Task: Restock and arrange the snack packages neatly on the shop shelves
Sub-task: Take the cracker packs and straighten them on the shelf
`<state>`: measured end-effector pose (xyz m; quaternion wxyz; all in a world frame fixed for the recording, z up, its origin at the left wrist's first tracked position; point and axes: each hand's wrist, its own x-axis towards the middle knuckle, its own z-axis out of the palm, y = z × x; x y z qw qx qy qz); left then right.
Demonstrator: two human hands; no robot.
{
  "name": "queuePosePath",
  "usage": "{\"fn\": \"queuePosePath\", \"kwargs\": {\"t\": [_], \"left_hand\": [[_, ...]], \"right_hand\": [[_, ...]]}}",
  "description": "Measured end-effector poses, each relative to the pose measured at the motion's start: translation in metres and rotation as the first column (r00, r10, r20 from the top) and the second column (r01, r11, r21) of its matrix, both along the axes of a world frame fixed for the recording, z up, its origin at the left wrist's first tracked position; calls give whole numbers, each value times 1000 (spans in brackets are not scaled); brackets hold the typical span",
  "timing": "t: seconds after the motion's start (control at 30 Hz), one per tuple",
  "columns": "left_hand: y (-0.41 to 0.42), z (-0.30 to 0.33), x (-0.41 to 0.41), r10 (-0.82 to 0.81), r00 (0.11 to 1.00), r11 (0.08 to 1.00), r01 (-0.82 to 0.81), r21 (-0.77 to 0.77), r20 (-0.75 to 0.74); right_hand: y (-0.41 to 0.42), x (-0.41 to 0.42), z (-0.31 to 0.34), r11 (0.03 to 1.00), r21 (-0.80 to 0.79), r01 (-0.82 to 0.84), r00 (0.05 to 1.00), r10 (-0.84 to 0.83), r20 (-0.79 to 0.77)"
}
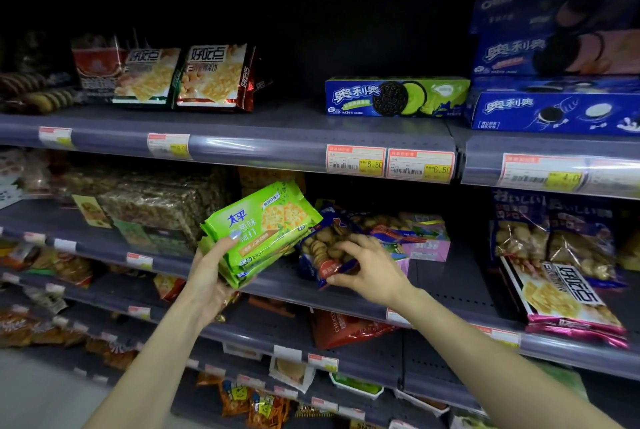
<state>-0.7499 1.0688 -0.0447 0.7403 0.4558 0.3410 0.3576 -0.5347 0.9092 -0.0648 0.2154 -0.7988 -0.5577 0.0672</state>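
The left hand point(207, 276) gripped a stack of green cracker packs point(263, 231), tilted above the middle shelf point(446, 276) edge. At its 3 o'clock, the right hand point(370, 265) pinched a blue biscuit bag point(322, 252) lying on that shelf; bare shelf lay at the bag's 4 o'clock.

Shop aisle, tiered grey shelves point(263, 132), price labels point(356, 161), packaged snacks point(398, 96)

On the middle shelf point(450, 276), a left hand point(207, 276) holds stacked cracker packs point(259, 231) at nine o'clock of a biscuit bag point(322, 248), gripped by the right hand point(370, 265). Cookie boxes point(396, 96) sit on the shelf above, at twelve o'clock; cracker bags point(180, 76) lie toward ten o'clock.
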Motion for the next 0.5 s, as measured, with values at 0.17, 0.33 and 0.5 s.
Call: {"fn": "queuePosePath", "kwargs": {"t": [0.17,0.33,0.5], "left_hand": [[0,-1,-1,14,1000,1000,-14,-14,11],[-1,0,-3,5,1000,1000,-5,6,0],[1,1,-9,5,1000,1000,-4,26,-24]], "right_hand": [[-3,4,-5,996,-81,-41,990,51,129],[4,0,-12,987,-147,-70,952,110,286],[7,13,-18,990,-138,-4,936,52,347]]}}
